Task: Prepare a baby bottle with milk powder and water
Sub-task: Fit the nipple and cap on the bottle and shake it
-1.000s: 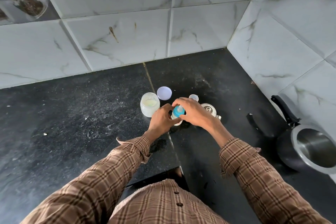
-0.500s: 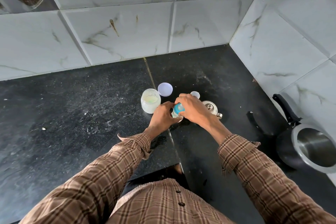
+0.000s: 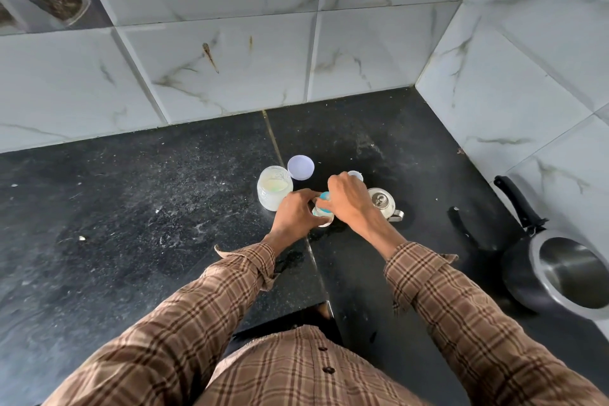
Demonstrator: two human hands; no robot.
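Two hands are working one small clear baby bottle point(image 3: 322, 217) on the black stone surface point(image 3: 131, 224) | left hand point(image 3: 295, 212) curling round its body | right hand point(image 3: 346, 198) pinching its blue collar point(image 3: 324, 197) | step: likely screwing top | next: tighten squarely, then shake.

**No readable text**

No lettering, brand, number or sign can be read anywhere in the view. The jar point(image 3: 274, 192) at left centre shows faint raised marks on its side, too blurred to make out. The bottle point(image 3: 322, 212) between the hands, the lid point(image 3: 300, 167) beyond it and the pot point(image 3: 575, 277) at far right bear no legible label.
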